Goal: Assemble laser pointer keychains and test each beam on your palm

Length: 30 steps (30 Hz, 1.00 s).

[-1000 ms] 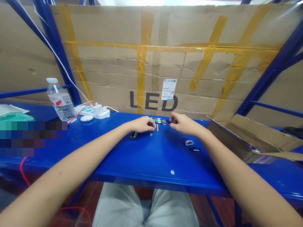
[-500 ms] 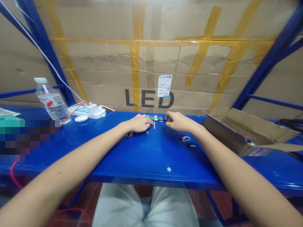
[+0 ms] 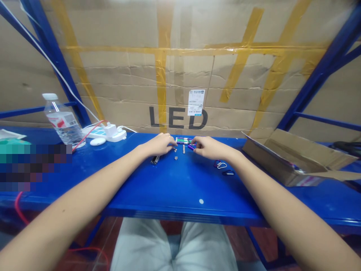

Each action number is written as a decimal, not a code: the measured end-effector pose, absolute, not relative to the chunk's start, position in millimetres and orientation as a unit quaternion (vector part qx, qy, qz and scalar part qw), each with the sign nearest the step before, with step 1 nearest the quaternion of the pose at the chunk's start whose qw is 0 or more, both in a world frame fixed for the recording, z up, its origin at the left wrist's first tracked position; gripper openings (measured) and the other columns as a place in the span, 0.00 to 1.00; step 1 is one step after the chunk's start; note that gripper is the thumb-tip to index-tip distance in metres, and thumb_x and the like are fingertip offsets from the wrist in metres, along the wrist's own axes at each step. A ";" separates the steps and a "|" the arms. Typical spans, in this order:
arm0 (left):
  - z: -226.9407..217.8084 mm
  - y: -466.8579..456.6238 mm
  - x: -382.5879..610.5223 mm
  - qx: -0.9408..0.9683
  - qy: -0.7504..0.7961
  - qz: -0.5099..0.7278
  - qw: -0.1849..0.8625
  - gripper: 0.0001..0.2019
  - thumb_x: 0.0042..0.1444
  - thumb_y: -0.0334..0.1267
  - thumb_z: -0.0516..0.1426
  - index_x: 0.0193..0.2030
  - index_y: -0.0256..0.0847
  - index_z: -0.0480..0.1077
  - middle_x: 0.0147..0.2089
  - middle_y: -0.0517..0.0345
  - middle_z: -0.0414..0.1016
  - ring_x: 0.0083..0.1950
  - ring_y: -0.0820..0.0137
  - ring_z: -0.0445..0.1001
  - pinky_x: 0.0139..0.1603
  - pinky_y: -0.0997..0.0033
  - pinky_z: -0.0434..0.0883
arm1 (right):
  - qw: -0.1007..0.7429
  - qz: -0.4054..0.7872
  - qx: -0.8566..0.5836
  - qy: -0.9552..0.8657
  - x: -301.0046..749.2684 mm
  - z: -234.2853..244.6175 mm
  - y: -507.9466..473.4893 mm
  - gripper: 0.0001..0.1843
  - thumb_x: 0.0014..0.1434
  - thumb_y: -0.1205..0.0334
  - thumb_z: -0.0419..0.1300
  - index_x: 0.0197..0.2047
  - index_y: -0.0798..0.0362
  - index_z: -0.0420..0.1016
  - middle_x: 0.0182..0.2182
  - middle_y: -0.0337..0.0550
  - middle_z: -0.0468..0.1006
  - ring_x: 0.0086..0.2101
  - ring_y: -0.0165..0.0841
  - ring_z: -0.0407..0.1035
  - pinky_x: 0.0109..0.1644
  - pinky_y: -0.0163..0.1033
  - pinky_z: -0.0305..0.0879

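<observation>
Both my hands rest at the far middle of the blue table [image 3: 180,184]. My right hand [image 3: 210,147] is closed, pinching a small purple cylinder [image 3: 190,147] at its fingertips. My left hand [image 3: 159,144] lies curled, fingers down, beside a row of small coloured cylinders [image 3: 183,140]. A few tiny silver pieces [image 3: 183,149] sit between the hands. Two dark cylinders [image 3: 154,160] lie just under my left wrist. Whether the left fingers hold anything is hidden.
Carabiner clips [image 3: 221,165] lie right of my right wrist. An open cardboard box [image 3: 296,158] stands at the right. A water bottle [image 3: 61,121], a white power strip [image 3: 105,132] and a white oval device [image 3: 97,141] sit at the left. A taped cardboard wall [image 3: 180,75] closes the back.
My right hand has drawn a purple cylinder out from the coloured row toward me. My left hand has shifted slightly back and left. The head view has tilted a little.
</observation>
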<state>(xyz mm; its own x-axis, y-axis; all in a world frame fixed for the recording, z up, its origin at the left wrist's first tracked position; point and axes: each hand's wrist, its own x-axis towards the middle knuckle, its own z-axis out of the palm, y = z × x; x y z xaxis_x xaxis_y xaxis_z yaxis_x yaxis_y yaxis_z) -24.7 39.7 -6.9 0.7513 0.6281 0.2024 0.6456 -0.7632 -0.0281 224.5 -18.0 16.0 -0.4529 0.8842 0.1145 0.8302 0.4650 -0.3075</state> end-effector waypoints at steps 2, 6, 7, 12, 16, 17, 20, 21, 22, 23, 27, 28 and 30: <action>-10.7 44.8 -22.8 -0.933 -0.341 -0.105 0.055 0.17 0.63 0.37 0.51 0.53 0.43 0.78 0.52 0.51 0.79 0.52 0.62 0.71 0.53 0.63 0.65 | 0.129 0.112 -0.478 -0.862 223.2 14.4 -17.5 0.13 0.62 0.63 0.55 0.48 0.53 0.74 0.35 0.45 0.80 0.33 0.36 0.71 0.35 0.37 0.60; -15.8 49.3 -15.9 -0.945 -0.308 -0.099 0.054 0.16 0.62 0.34 0.51 0.47 0.45 0.80 0.47 0.52 0.80 0.48 0.62 0.70 0.49 0.64 0.65 | 0.139 0.107 -0.444 -0.879 222.7 9.6 -13.9 0.11 0.61 0.65 0.54 0.41 0.52 0.78 0.39 0.46 0.81 0.37 0.37 0.72 0.38 0.38 0.61; -16.1 49.5 -14.6 -0.947 -0.302 -0.097 0.054 0.16 0.62 0.34 0.51 0.46 0.45 0.80 0.46 0.52 0.80 0.48 0.62 0.70 0.49 0.64 0.65 | 0.144 0.109 -0.446 -0.877 222.7 8.5 -13.2 0.11 0.61 0.66 0.55 0.41 0.52 0.78 0.39 0.46 0.81 0.37 0.38 0.72 0.38 0.38 0.61; -13.6 49.3 -12.5 -0.944 -0.310 -0.102 0.042 0.10 0.58 0.33 0.56 0.40 0.42 0.79 0.44 0.51 0.79 0.49 0.61 0.69 0.50 0.63 0.65 | 0.141 0.113 -0.456 -0.871 221.8 6.0 -13.1 0.09 0.60 0.65 0.57 0.42 0.52 0.76 0.39 0.47 0.81 0.37 0.37 0.72 0.38 0.37 0.62; -10.9 48.4 -14.9 -0.933 -0.344 -0.104 -0.006 0.06 0.56 0.34 0.58 0.37 0.41 0.77 0.42 0.51 0.76 0.47 0.63 0.69 0.49 0.65 0.66 | 0.140 0.123 -0.449 -0.874 220.4 5.0 -13.3 0.07 0.60 0.65 0.57 0.41 0.53 0.74 0.37 0.46 0.80 0.35 0.36 0.71 0.37 0.37 0.62; -10.3 47.6 -15.8 -0.932 -0.347 -0.105 -0.015 0.05 0.55 0.34 0.58 0.37 0.41 0.77 0.41 0.52 0.76 0.47 0.63 0.70 0.49 0.66 0.66 | 0.141 0.129 -0.447 -0.874 219.9 4.8 -13.3 0.06 0.60 0.65 0.57 0.40 0.53 0.74 0.37 0.46 0.80 0.35 0.36 0.71 0.37 0.37 0.62; -7.7 42.7 -18.3 -0.929 -0.347 -0.123 -0.021 0.05 0.55 0.34 0.59 0.36 0.41 0.77 0.41 0.51 0.75 0.46 0.64 0.71 0.49 0.66 0.67 | 0.151 0.154 -0.435 -0.874 217.9 4.9 -14.4 0.04 0.59 0.65 0.58 0.39 0.53 0.72 0.35 0.45 0.79 0.34 0.35 0.70 0.37 0.37 0.62; -6.3 40.2 -18.8 -0.928 -0.346 -0.138 -0.021 0.05 0.54 0.33 0.59 0.36 0.40 0.77 0.41 0.51 0.75 0.45 0.64 0.72 0.48 0.66 0.68 | 0.159 0.162 -0.428 -0.875 217.2 5.1 -15.0 0.03 0.59 0.65 0.58 0.38 0.53 0.71 0.35 0.45 0.79 0.34 0.35 0.70 0.38 0.37 0.63; -4.5 37.4 -19.0 -0.925 -0.345 -0.159 -0.025 0.06 0.54 0.33 0.58 0.36 0.40 0.77 0.41 0.51 0.75 0.44 0.65 0.72 0.47 0.66 0.68 | 0.170 0.169 -0.422 -0.874 216.4 5.3 -15.6 0.03 0.59 0.65 0.58 0.37 0.53 0.71 0.35 0.44 0.78 0.35 0.35 0.70 0.38 0.37 0.63; -2.3 34.4 -18.8 -0.920 -0.343 -0.186 -0.033 0.06 0.54 0.32 0.58 0.37 0.39 0.76 0.41 0.52 0.76 0.43 0.66 0.73 0.46 0.67 0.69 | 0.184 0.176 -0.417 -0.873 215.6 5.4 -16.1 0.03 0.59 0.65 0.58 0.37 0.54 0.70 0.35 0.44 0.78 0.35 0.35 0.70 0.39 0.38 0.64; 7.4 20.1 -12.7 -0.889 -0.320 -0.316 -0.085 0.04 0.57 0.33 0.57 0.37 0.39 0.75 0.38 0.57 0.80 0.39 0.70 0.76 0.41 0.71 0.69 | 0.245 0.229 -0.412 -0.847 213.4 2.8 -15.2 0.04 0.59 0.66 0.58 0.39 0.53 0.68 0.37 0.43 0.78 0.36 0.33 0.71 0.40 0.38 0.66; 9.2 16.4 -10.1 -0.884 -0.309 -0.338 -0.090 0.05 0.58 0.34 0.58 0.37 0.39 0.75 0.38 0.57 0.81 0.39 0.71 0.76 0.40 0.71 0.70 | 0.255 0.243 -0.413 -0.840 213.4 1.5 -14.3 0.05 0.59 0.66 0.57 0.40 0.53 0.68 0.38 0.43 0.79 0.35 0.33 0.72 0.40 0.38 0.67; 11.5 9.5 -4.2 -0.883 -0.285 -0.362 -0.083 0.05 0.59 0.34 0.58 0.38 0.39 0.76 0.38 0.57 0.81 0.39 0.71 0.77 0.41 0.71 0.70 | 0.269 0.258 -0.408 -0.834 213.8 -1.0 -12.0 0.05 0.59 0.66 0.56 0.41 0.52 0.67 0.38 0.43 0.79 0.33 0.32 0.72 0.38 0.37 0.67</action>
